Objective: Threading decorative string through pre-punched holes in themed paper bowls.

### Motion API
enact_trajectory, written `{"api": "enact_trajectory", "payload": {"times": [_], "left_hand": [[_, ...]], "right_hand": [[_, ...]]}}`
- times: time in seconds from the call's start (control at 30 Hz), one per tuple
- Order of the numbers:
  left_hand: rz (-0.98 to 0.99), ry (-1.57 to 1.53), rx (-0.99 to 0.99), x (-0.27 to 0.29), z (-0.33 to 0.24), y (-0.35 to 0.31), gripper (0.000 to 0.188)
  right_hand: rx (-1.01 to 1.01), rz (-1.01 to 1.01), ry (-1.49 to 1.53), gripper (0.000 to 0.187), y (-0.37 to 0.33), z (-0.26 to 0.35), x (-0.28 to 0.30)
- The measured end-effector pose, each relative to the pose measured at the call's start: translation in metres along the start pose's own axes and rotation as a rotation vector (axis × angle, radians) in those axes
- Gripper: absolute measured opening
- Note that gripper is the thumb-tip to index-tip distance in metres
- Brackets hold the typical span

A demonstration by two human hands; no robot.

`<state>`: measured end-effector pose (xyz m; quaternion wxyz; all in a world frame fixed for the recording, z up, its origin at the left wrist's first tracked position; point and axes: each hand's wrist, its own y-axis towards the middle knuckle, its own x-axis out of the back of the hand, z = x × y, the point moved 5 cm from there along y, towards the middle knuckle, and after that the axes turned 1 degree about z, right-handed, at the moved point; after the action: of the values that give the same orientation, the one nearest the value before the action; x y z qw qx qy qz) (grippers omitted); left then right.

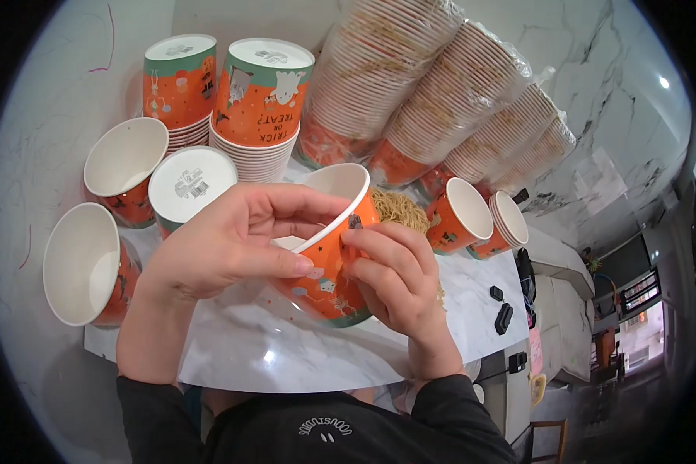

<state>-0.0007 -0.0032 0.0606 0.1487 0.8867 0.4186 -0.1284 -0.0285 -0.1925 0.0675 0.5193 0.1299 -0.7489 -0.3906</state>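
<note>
An orange paper cup (329, 263) with cartoon prints and a white inside is tilted over the white marble table (301, 356), its mouth facing up and left. My left hand (224, 247) wraps its near side, thumb across the wall. My right hand (398, 274) pinches its rim and right wall, where a small dark bit (355, 223) sits at the fingertips. A heap of pale shredded straw-like filling (400, 209) lies just behind the cup.
Upside-down stacks of the same cups (259, 108) stand at the back left. Plastic-wrapped sleeves of cups (441, 100) lean at the back. Loose cups lie on their sides at left (81, 263) and right (460, 216). Small black parts (503, 309) rest near the right edge.
</note>
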Motion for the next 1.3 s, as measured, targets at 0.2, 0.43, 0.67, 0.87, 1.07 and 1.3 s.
{"api": "enact_trajectory", "payload": {"times": [0.2, 0.43, 0.67, 0.87, 1.07, 1.3], "left_hand": [[-0.026, 0.083, -0.041, 0.005, 0.001, 0.004, 0.064], [-0.014, 0.156, -0.069, 0.005, 0.007, 0.007, 0.062], [0.018, 0.169, -0.041, 0.004, 0.013, 0.009, 0.056], [-0.058, 0.280, -0.005, 0.002, 0.015, 0.009, 0.055], [-0.033, 0.093, 0.051, -0.001, 0.019, 0.014, 0.056], [-0.024, 0.076, 0.123, -0.001, 0.023, 0.011, 0.053]], "right_hand": [[-0.034, -0.029, 0.046, 0.028, 0.002, -0.005, -0.001], [-0.066, -0.010, 0.069, 0.028, 0.003, -0.007, 0.000], [-0.088, 0.001, 0.056, 0.027, 0.005, -0.006, -0.001], [-0.276, -0.031, 0.279, 0.025, 0.001, -0.019, 0.005], [-0.298, -0.095, 0.219, 0.024, -0.002, -0.019, 0.004], [-0.307, -0.097, 0.145, 0.022, -0.003, -0.016, 0.005]]}}
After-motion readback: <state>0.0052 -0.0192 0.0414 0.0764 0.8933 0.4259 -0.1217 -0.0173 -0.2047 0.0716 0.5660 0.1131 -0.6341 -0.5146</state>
